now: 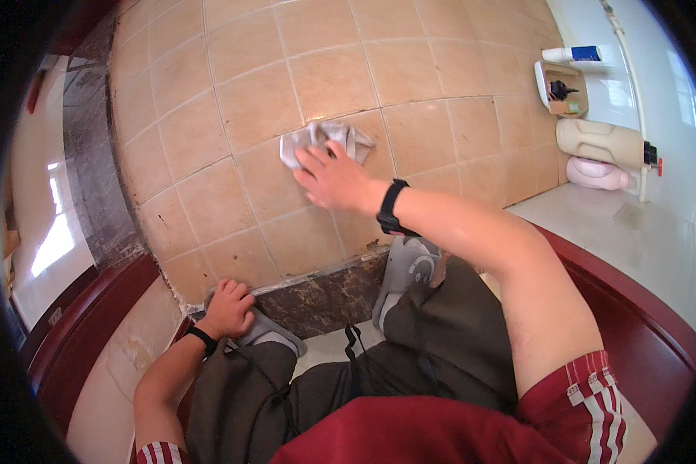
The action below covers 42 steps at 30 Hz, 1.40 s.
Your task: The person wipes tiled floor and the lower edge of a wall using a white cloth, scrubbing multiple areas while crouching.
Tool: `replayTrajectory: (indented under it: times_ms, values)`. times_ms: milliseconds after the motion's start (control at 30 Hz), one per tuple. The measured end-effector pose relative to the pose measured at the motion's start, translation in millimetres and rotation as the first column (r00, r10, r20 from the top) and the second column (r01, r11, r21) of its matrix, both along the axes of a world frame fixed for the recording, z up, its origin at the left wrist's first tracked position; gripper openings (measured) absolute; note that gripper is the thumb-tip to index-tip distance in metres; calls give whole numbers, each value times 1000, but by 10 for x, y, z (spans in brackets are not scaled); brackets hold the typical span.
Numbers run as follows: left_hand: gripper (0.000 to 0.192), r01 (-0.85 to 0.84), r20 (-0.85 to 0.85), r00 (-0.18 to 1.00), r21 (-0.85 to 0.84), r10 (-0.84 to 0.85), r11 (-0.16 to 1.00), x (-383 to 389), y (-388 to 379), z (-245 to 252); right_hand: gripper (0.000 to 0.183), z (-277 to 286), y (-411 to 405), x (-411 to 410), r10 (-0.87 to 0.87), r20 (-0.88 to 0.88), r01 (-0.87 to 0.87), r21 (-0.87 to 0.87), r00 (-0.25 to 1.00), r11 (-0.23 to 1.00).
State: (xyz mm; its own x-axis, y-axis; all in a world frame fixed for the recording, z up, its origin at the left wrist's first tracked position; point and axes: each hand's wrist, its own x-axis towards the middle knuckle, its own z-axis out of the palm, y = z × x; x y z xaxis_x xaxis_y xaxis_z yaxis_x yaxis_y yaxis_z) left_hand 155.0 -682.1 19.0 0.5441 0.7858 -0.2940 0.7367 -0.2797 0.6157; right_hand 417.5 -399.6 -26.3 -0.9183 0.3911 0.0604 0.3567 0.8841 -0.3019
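My right hand reaches forward and presses a crumpled pale cloth against the tan tiled floor. Its fingers lie over the cloth's near side, and a blur runs along the cloth's left part. Lower left, my left hand rests with bent fingers by my left knee, over the toe of a grey slipper. No object shows in that hand. Black bands circle both wrists. The other grey slipper is under my right forearm.
A dark marble threshold runs between my feet. Along the right wall stand a beige jug, a pinkish bottle, a small open tray with a black item, and a white-and-blue tube. Dark red door frames flank me.
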Motion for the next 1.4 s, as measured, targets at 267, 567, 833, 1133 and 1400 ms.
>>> replayTrajectory:
  times_ms: [267,567,833,1133,1400]
  values:
    - [18,-46,20,999,43,45,998,9,-21,-39,34,302,-71,1221,167,85,-145,-225,982,964]
    - [18,-54,11,998,36,54,998,6,-71,-67,46,595,-17,1354,-519,182,550,-284,835,785]
    - [17,-48,11,999,18,48,999,-2,-33,-53,55,252,-120,940,-337,315,420,-249,887,873]
    - [17,-72,23,997,25,71,997,39,-24,-61,41,254,357,2808,-488,594,662,-103,640,742]
    - [17,-77,9,997,8,77,997,12,-68,-33,56,-380,573,3455,-907,402,990,6,127,141]
